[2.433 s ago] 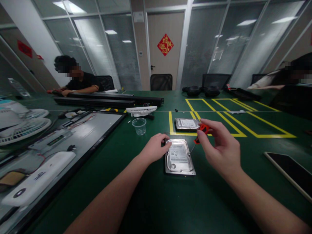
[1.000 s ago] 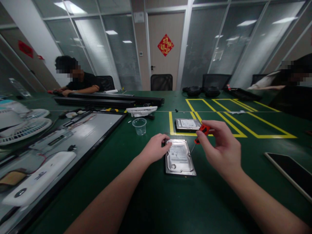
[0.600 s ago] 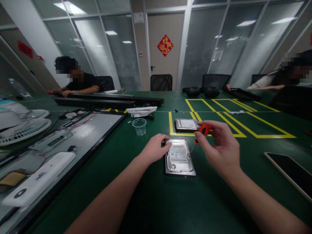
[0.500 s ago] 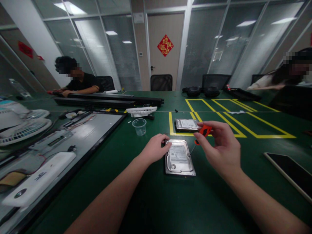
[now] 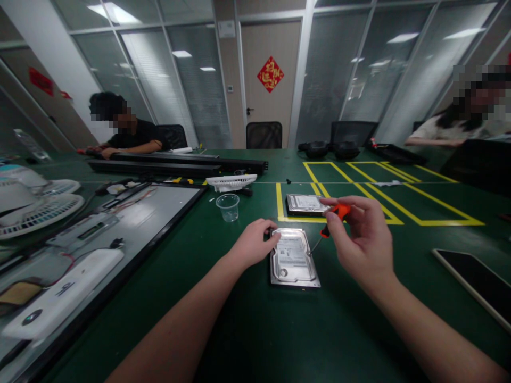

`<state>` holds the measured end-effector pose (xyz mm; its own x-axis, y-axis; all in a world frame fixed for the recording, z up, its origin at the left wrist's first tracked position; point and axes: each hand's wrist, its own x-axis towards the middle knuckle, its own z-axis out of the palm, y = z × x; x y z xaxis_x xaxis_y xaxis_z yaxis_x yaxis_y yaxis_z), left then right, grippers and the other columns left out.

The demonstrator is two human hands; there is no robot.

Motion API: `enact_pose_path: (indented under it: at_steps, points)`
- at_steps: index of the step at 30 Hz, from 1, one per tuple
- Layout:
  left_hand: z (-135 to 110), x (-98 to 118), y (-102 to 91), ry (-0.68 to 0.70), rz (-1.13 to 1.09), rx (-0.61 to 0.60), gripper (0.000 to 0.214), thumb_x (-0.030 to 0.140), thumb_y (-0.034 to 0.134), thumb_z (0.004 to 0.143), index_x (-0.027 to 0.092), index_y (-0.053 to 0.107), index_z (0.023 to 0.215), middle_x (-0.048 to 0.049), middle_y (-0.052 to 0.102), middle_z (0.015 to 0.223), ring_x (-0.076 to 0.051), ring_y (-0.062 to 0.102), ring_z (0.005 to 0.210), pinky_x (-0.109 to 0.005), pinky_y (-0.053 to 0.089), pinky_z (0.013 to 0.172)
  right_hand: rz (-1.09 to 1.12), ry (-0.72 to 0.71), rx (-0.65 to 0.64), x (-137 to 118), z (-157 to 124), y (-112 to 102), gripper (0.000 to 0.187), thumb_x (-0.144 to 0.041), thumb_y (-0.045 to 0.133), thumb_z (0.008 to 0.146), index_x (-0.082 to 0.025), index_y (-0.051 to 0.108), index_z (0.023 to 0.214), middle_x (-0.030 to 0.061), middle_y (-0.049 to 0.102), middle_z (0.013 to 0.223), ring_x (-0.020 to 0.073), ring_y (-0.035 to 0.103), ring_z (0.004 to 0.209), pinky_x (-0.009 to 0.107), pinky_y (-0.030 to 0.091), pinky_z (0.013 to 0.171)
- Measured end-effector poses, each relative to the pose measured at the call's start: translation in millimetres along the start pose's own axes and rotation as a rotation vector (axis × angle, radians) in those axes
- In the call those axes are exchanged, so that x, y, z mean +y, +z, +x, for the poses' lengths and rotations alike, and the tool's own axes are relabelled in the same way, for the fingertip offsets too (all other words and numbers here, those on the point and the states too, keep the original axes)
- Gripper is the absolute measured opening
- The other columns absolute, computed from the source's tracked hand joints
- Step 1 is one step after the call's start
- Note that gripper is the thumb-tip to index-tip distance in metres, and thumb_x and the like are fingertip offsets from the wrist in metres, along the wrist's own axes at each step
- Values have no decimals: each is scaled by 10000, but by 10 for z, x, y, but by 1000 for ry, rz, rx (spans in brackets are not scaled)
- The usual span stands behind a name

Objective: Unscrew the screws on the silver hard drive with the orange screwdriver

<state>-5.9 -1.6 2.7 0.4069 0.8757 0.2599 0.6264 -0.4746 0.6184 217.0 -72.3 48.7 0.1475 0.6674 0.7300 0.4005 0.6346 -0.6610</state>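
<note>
A silver hard drive (image 5: 295, 259) lies label side up on the green table in front of me. My left hand (image 5: 258, 242) grips its far left corner, thumb on top and fingers curled over the side. In my right hand (image 5: 359, 234) is a screwdriver (image 5: 339, 211) with an orange and black handle, pinched between thumb and fingers. Its thin shaft slants down left, and the tip meets the drive's right edge; I cannot make out a screw there. Just beyond, a second hard drive (image 5: 303, 204) rests inside yellow tape lines, partly behind my right fingers.
A clear plastic cup (image 5: 228, 208) stands left of the drive, near a white grille part (image 5: 232, 182). A large panel (image 5: 159, 213) fills the left side, bearing a white casing (image 5: 66, 292). At right lies a phone-like slab (image 5: 475, 282). Two people sit across the table.
The screwdriver's handle has turned in my right fingers, and my right hand has shifted very slightly. My left hand and the drive stay put. The person at right has moved their head.
</note>
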Motion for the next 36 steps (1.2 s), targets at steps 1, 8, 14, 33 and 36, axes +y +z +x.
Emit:
enact_pose_path:
  at_steps: [1, 8, 14, 33, 36]
  points:
    - [1, 0, 1, 3, 3, 1, 261, 368, 623, 970, 189, 738, 1122, -82, 713, 1091, -226, 662, 976, -358, 531, 856, 30, 6, 3, -1, -1, 8, 331, -205, 688, 936, -287, 543, 1221, 87, 728, 1222, 252, 719, 1068, 450, 593, 872]
    - [0, 0, 1, 10, -1, -1, 261, 361, 618, 968, 184, 737, 1119, -83, 707, 1076, -229, 659, 968, -363, 529, 847, -24, -9, 19, -8, 5, -10, 313, -220, 699, 926, -272, 597, 1217, 85, 685, 1210, 236, 696, 1040, 441, 574, 896]
    - [-7, 20, -21, 3, -4, -15, 280, 379, 609, 972, 187, 738, 1131, -87, 706, 1097, -232, 654, 981, -370, 528, 855, -85, -35, 7, 14, -9, -54, 300, -225, 639, 960, -282, 621, 1254, 68, 663, 1198, 228, 672, 1053, 423, 553, 915]
    - [-5, -8, 1, 17, 3, 4, 275, 377, 611, 975, 189, 738, 1131, -86, 709, 1094, -230, 661, 978, -365, 537, 858, -229, -110, 37, 52, 29, -73, 381, -331, 832, 835, -300, 657, 1172, 23, 626, 1020, 208, 632, 886, 423, 544, 819]
    - [-3, -16, 4, 20, -2, 6, 275, 377, 612, 974, 183, 737, 1125, -86, 709, 1089, -226, 660, 975, -366, 538, 864, -229, -120, 20, 35, 29, -69, 351, -291, 790, 870, -296, 658, 1194, 32, 637, 1039, 207, 637, 890, 428, 552, 822]
